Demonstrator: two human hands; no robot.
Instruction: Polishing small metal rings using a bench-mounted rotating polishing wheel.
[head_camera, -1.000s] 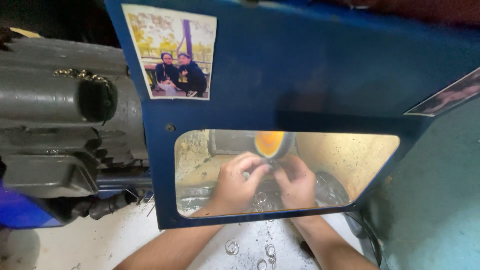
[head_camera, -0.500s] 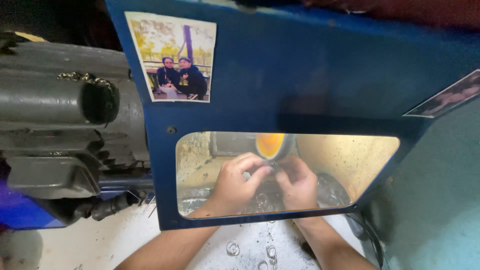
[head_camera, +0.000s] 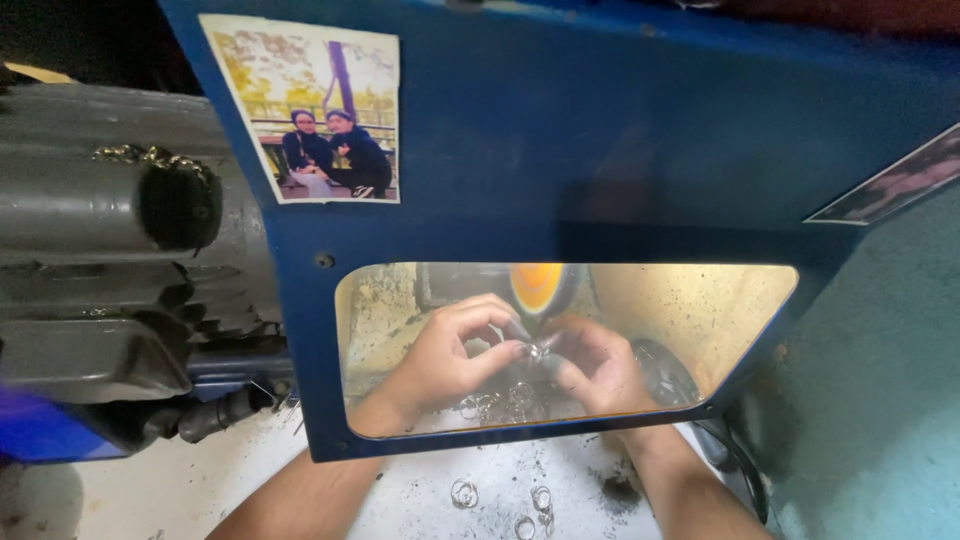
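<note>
Ring (head_camera: 537, 350) is being pinched betw. both hands, left (head_camera: 445, 355) & right (head_camera: 590, 365), just under orange wheel (head_camera: 537, 285); hands barely shifting vs a sec ago, so polishing is continuing behind blue guard (head_camera: 600, 140).

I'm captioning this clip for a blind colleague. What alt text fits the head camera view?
Seen through the clear window of a blue guard panel, a left hand and right hand pinch a small metal ring together just below an orange wheel. More rings lie on the white bench, a grey motor sits at left, and a photo is stuck to the panel.
</note>
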